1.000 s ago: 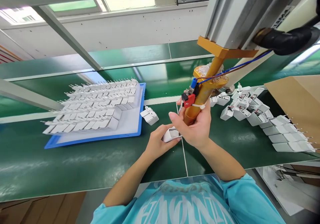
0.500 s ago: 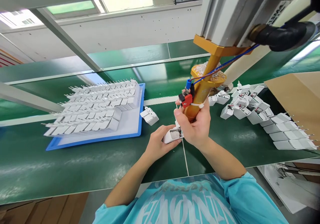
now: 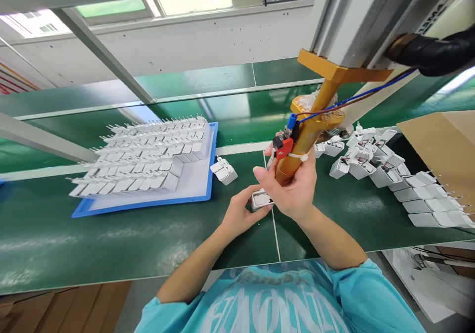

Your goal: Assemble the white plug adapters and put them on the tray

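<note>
In the middle of the bench, my left hand (image 3: 241, 208) pinches a white plastic charger housing (image 3: 261, 199) between thumb and fingers. The housing's open side faces up; white parts show inside, and its right end is hidden behind my right hand. My right hand (image 3: 293, 187) is wrapped around the lower end of a gold-coloured rod-shaped tool (image 3: 302, 147), just right of the housing. A red switch (image 3: 284, 149) with blue and brown wires is strapped to this tool with a white tie. Whether the tool's tip touches the housing cannot be seen.
A blue-rimmed tray (image 3: 187, 198) with rows of white chargers stands left. One loose charger (image 3: 224, 170) lies beside it. Several open housings (image 3: 361, 157) are heaped right, near stacked chargers (image 3: 426, 199) and a cardboard box (image 3: 441, 140). A large metal cylinder (image 3: 371, 21) hangs above the tool.
The housing in my left hand has turned, so its open side faces up more squarely. My right hand keeps its hold on the tool, its thumb slightly shifted. The whole view has shifted a little.
</note>
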Action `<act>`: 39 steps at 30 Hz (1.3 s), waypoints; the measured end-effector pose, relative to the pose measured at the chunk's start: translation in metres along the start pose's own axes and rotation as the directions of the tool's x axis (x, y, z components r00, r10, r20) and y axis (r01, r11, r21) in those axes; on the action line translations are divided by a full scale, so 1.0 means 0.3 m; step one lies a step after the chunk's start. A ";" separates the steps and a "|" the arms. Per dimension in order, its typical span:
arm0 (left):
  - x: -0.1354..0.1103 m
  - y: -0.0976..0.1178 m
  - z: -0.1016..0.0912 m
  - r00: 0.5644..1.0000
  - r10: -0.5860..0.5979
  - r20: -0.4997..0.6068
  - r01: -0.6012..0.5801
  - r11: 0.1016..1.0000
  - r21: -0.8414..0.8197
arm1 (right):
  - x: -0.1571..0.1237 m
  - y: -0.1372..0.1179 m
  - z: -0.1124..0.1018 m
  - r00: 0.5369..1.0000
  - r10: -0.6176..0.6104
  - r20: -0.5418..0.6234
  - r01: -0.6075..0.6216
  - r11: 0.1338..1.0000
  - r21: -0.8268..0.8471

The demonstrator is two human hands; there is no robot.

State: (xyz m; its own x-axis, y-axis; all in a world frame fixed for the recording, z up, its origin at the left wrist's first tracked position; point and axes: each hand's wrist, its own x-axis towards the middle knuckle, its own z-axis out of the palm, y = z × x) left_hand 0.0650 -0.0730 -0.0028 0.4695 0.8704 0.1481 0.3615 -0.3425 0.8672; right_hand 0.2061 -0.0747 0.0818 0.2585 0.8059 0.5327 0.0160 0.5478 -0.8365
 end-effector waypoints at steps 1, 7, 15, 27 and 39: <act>0.001 0.001 0.006 1.000 -0.011 0.016 0.011 1.000 -0.012 | -0.001 0.000 0.001 1.000 0.004 0.002 -0.004 1.000 0.000; 0.000 -0.003 0.058 0.997 -0.036 0.070 0.039 0.998 -0.042 | -0.014 -0.007 0.023 1.000 0.024 -0.019 -0.024 1.000 0.015; -0.023 -0.006 0.090 1.000 -0.017 0.020 0.019 0.998 -0.061 | -0.031 -0.033 0.045 0.999 0.011 -0.035 -0.010 0.999 0.032; -0.036 0.012 0.073 1.000 -0.006 -0.024 0.004 0.997 -0.074 | -0.054 -0.024 0.054 0.999 0.004 -0.042 0.003 0.986 0.167; -0.025 0.003 0.065 1.000 -0.018 0.007 0.018 0.998 -0.055 | -0.026 -0.010 0.043 0.996 -0.091 -0.006 0.091 0.980 0.177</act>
State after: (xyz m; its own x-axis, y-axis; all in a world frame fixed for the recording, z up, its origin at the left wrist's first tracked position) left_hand 0.0776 -0.0866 -0.0124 0.4690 0.8737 0.1292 0.3251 -0.3068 0.8945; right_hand 0.1916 -0.0796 0.0816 0.2614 0.7512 0.6061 -0.1315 0.6498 -0.7487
